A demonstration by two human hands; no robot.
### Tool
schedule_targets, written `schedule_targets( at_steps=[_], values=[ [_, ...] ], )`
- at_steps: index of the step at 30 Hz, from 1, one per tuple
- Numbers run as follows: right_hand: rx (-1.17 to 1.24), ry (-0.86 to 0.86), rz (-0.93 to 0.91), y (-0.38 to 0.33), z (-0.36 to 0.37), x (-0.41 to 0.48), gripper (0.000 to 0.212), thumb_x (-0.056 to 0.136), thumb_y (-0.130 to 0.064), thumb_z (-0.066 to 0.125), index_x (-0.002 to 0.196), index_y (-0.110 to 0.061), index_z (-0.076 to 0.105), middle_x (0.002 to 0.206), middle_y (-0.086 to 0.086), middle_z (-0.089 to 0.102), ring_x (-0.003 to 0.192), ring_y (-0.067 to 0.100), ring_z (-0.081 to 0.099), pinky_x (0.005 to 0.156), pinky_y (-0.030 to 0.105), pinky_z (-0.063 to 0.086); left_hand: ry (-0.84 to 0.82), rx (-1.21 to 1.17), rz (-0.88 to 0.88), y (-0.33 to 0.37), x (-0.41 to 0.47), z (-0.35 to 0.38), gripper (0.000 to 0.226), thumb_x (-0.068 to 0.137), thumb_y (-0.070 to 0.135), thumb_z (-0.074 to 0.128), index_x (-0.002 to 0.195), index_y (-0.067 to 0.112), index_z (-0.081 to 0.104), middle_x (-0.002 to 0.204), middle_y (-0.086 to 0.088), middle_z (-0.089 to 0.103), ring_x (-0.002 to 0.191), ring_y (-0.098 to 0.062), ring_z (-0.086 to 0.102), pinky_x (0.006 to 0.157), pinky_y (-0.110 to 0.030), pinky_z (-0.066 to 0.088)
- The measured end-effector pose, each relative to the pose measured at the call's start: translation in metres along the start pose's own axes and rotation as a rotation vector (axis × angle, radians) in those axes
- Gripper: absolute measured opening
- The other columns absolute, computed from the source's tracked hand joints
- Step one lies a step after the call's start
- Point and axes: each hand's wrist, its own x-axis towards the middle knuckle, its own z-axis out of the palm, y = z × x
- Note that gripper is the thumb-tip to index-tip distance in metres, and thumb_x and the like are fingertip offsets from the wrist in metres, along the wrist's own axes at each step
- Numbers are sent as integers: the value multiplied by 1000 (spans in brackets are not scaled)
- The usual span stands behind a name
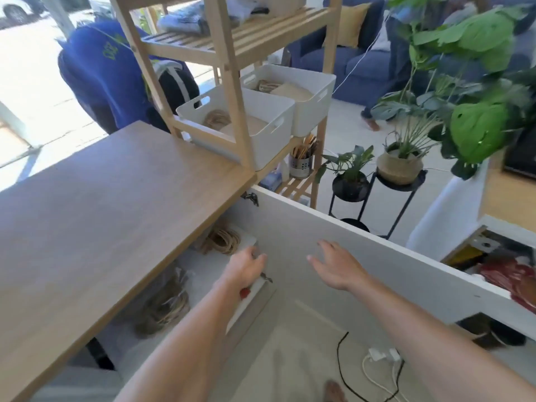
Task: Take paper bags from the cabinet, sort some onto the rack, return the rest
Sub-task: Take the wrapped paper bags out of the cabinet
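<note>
Head view, cabinet (87,210) open at lower left of the frame. Its white door (383,265) swings out toward the right, so both shelves are exposed to my reach.

Paper bags (222,238) with twine handles lie on the upper shelf, just above the left hand (246,268). A second bundle (166,303) sits on the lower shelf, in shadow. I judge the task to be at its opening step, with the bags still inside.

The left hand is at the front edge of the upper shelf, near the closest bags. Its fingers bend down over that edge and their tips are out of sight, so I cannot tell whether they grasp anything. The right hand (338,269) hangs beside the inner face of the door with fingers straight and spread, holding nothing. I read it as ready to support the load.

The wooden rack (232,68) stands at upper centre, just behind the cabinet. Two white bins (258,114) on its middle shelf already hold tan paper and twine.

A small red item (245,292) shows under the left wrist, and I cannot identify it. The tabletop hides the depth of both shelves, so I cannot count the bags. The rack's top shelf is cut off by the frame.
</note>
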Motion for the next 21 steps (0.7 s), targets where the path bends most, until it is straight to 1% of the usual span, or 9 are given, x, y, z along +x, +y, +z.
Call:
schedule_targets(
  at_steps=[6, 8, 13, 15, 16, 17, 18, 19, 21],
  values=[
    [128, -199, -127, -60, 46, 48, 68, 99, -54, 29, 154, -20, 11, 161, 6, 14, 147, 26, 16, 116, 42, 18, 113, -479, -361, -57, 23, -9, 56, 103, 45, 37, 149, 14, 36, 154, -7, 37, 139, -28, 37, 105, -32, 32],
    [164, -227, -156, -71, 57, 68, 69, 98, -56, 28, 154, -21, 10, 162, 5, 12, 148, 24, 15, 117, 41, 16, 148, -541, -436, -70, 37, -10, 58, 103, 48, 35, 150, 15, 34, 155, -10, 35, 140, -29, 35, 111, -38, 29],
    [245, -274, -200, -90, 78, 141, 69, 97, -57, 29, 155, -25, 8, 162, 6, 12, 147, 25, 18, 115, 39, 18, 305, -750, -592, -104, 95, -12, 61, 99, 54, 38, 144, 13, 40, 144, -12, 46, 132, -29, 45, 114, -43, 34],
    [267, -283, -210, -96, 89, 170, 69, 97, -58, 29, 155, -26, 7, 162, 5, 11, 147, 25, 17, 116, 39, 18, 337, -823, -624, -118, 115, -9, 53, 100, 52, 38, 136, 15, 49, 129, -13, 55, 118, -28, 54, 103, -40, 42],
    [281, -293, -214, -99, 95, 183, 70, 96, -60, 29, 154, -27, 7, 162, 4, 10, 147, 25, 17, 116, 39, 18, 353, -851, -643, -122, 121, -8, 44, 99, 52, 37, 122, 19, 55, 109, -10, 58, 99, -24, 58, 88, -35, 47],
    [295, -303, -210, -100, 102, 196, 72, 95, -61, 29, 154, -28, 6, 162, 4, 10, 147, 25, 17, 116, 40, 18, 367, -868, -671, -125, 127, -8, 35, 99, 53, 37, 102, 23, 55, 89, -3, 53, 80, -18, 53, 70, -31, 42],
    [303, -315, -214, -103, 112, 211, 73, 95, -62, 29, 154, -28, 6, 162, 4, 10, 147, 25, 16, 116, 40, 18, 381, -890, -692, -131, 136, -5, 33, 100, 52, 37, 88, 25, 51, 79, 2, 45, 69, -13, 46, 61, -28, 36],
    [305, -320, -223, -107, 120, 223, 74, 94, -63, 29, 154, -28, 6, 162, 4, 10, 147, 25, 16, 116, 39, 18, 396, -927, -706, -138, 143, -4, 32, 101, 50, 36, 86, 26, 50, 80, 3, 44, 69, -13, 45, 61, -27, 35],
    [323, -334, -239, -115, 135, 244, 76, 93, -65, 31, 154, -28, 5, 162, 4, 10, 147, 25, 16, 116, 39, 18, 431, -1019, -729, -150, 155, -3, 32, 102, 48, 33, 114, 25, 52, 96, -2, 51, 86, -17, 53, 75, -30, 43]
  ],
)
